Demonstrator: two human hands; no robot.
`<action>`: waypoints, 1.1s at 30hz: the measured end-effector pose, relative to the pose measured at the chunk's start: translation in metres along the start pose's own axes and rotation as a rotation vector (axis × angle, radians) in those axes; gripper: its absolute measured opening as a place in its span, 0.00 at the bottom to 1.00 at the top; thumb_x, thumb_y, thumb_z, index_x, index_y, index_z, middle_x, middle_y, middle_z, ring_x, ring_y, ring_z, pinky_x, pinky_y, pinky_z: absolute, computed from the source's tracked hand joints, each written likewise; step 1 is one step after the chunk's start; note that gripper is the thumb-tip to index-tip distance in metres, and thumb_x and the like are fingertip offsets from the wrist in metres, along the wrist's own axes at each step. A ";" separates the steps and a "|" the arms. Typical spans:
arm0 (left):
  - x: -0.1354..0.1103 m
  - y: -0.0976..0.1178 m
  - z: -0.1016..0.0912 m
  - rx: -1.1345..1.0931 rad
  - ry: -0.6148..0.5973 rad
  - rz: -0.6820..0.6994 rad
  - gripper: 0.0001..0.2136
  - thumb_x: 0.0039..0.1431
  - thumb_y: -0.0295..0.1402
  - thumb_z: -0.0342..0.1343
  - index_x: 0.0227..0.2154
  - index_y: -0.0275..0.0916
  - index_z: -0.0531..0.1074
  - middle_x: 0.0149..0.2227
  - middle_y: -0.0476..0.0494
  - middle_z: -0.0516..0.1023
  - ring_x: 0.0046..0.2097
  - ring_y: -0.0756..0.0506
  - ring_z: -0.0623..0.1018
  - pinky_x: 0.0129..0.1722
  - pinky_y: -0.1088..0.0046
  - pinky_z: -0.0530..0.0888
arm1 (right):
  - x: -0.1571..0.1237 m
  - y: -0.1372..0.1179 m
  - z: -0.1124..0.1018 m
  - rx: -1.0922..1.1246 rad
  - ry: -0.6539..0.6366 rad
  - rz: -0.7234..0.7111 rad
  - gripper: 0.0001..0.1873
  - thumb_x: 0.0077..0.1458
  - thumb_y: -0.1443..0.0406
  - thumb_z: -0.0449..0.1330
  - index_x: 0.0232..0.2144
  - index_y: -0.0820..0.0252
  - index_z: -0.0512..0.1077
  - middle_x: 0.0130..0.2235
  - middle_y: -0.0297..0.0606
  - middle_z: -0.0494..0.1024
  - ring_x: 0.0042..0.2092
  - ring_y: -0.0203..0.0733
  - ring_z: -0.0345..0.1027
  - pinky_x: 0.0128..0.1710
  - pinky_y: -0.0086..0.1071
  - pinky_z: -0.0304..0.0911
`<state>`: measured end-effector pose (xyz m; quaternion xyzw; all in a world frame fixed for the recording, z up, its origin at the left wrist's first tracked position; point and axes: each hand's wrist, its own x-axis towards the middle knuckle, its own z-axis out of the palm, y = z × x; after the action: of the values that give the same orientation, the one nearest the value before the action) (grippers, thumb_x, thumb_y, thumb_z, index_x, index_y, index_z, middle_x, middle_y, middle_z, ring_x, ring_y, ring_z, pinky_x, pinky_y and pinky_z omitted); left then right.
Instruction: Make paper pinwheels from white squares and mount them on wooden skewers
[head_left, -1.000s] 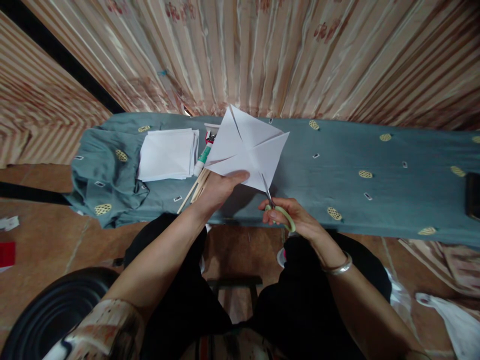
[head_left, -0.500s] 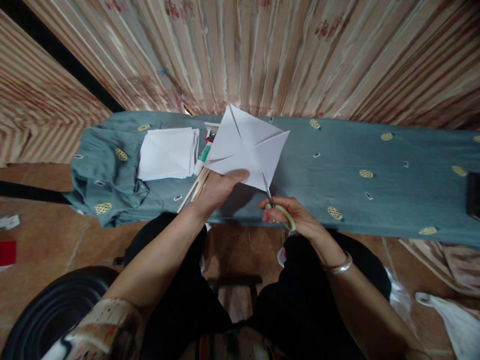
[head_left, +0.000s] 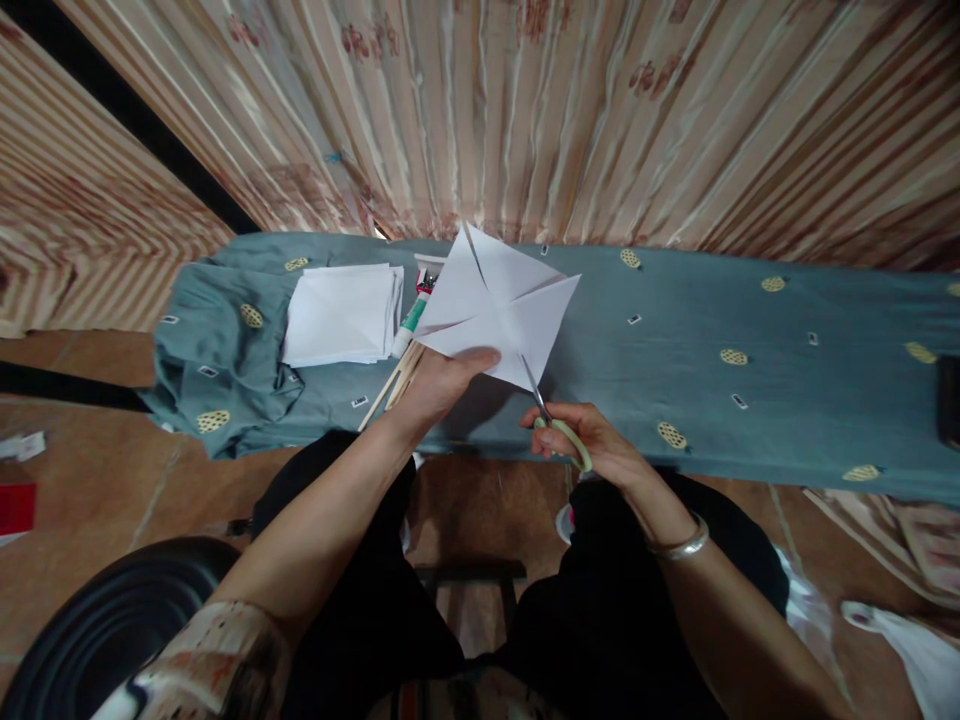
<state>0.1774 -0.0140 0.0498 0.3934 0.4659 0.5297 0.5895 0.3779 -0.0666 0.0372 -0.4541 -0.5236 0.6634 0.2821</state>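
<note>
Here your left hand [head_left: 441, 385] pinches the slit paper square [head_left: 499, 305] up off the desk [head_left: 780, 400] so the scissors [head_left: 550, 418], gripped by the curled fingers [head_left: 553, 443] of your right hand [head_left: 596, 447], meet its lower edge

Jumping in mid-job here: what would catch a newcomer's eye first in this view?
The white paper square, with cuts running in from its corners, is held up at centre by the left hand. Below it to the right, the right hand grips green-handled scissors, blades at the paper's lower edge. A stack of white sheets lies left on the teal cloth.
</note>
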 end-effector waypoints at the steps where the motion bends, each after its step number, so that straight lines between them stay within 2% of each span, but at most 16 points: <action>1: 0.000 0.001 0.001 0.018 -0.006 0.033 0.16 0.42 0.29 0.68 0.38 0.39 0.77 0.33 0.45 0.82 0.47 0.39 0.79 0.56 0.57 0.70 | 0.000 0.000 0.000 0.006 -0.004 0.014 0.23 0.41 0.49 0.71 0.29 0.61 0.75 0.23 0.31 0.74 0.23 0.32 0.66 0.24 0.27 0.65; 4: -0.001 0.006 0.004 0.064 -0.031 0.112 0.18 0.44 0.29 0.66 0.42 0.40 0.77 0.35 0.45 0.82 0.46 0.41 0.79 0.55 0.59 0.71 | 0.000 -0.001 0.000 0.023 -0.017 0.044 0.23 0.39 0.49 0.72 0.28 0.61 0.74 0.22 0.31 0.74 0.23 0.31 0.66 0.24 0.27 0.64; 8: -0.002 0.008 0.005 0.059 -0.017 0.116 0.21 0.43 0.28 0.65 0.44 0.38 0.76 0.36 0.44 0.82 0.46 0.41 0.79 0.55 0.59 0.71 | 0.000 -0.003 0.001 0.056 -0.004 0.066 0.24 0.37 0.50 0.73 0.28 0.62 0.74 0.21 0.31 0.73 0.22 0.31 0.65 0.22 0.26 0.64; 14: 0.002 0.000 -0.002 0.119 -0.051 0.066 0.16 0.44 0.32 0.65 0.39 0.37 0.76 0.34 0.43 0.82 0.48 0.41 0.79 0.54 0.60 0.73 | 0.000 -0.005 0.003 0.092 0.013 0.108 0.25 0.34 0.49 0.74 0.27 0.62 0.74 0.20 0.29 0.72 0.21 0.29 0.63 0.20 0.25 0.61; 23: 0.001 0.002 -0.003 0.169 -0.056 0.089 0.13 0.45 0.34 0.64 0.36 0.38 0.76 0.34 0.43 0.82 0.48 0.41 0.79 0.54 0.60 0.73 | 0.001 -0.003 0.002 0.072 0.027 0.126 0.25 0.34 0.51 0.75 0.28 0.63 0.74 0.20 0.30 0.72 0.21 0.31 0.64 0.21 0.26 0.62; 33: 0.003 -0.002 -0.005 0.141 -0.069 0.110 0.17 0.45 0.33 0.65 0.40 0.34 0.75 0.37 0.41 0.81 0.49 0.38 0.78 0.54 0.59 0.72 | 0.002 -0.001 0.002 0.084 0.032 0.125 0.25 0.34 0.51 0.75 0.27 0.62 0.74 0.20 0.29 0.72 0.21 0.29 0.64 0.20 0.25 0.61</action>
<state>0.1734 -0.0111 0.0458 0.4771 0.4592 0.5134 0.5458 0.3751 -0.0658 0.0374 -0.4840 -0.4617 0.6937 0.2672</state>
